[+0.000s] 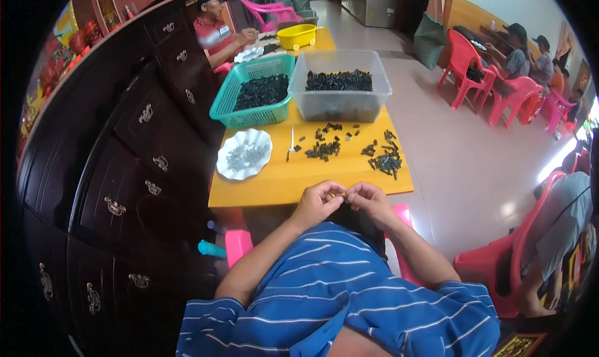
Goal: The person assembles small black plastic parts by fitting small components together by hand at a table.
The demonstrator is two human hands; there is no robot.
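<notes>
Counting the clock from the hands, with twelve straight ahead, the left hand [317,202] and right hand [370,202] meet fingertip to fingertip at the near edge of the yellow table [287,191], both pinching a small dark piece [343,196] that the fingers partly hide. At eleven o'clock, near the hands, lies a loose pile [323,150] of similar dark pieces; a second pile [387,163] lies between one and two, close to the table's right edge. The white dish [254,134], wavy-rimmed and holding pale, clear bits, sits at ten. Between it and the first pile, towards half past ten, is a thin white stick [292,138], pointing away from the person. Farther out, the green basket [246,117] stands at eleven and the clear tub [340,102] at twelve, side by side, each holding a mass of black pieces. Behind them, at half past eleven, is a yellow basin [298,37]. A co-worker [215,35] sits past the basket at eleven, hands raised together. The dark cabinet [125,157] fills nine to ten, and a red chair [521,244] with a seated person stands at four.
</notes>
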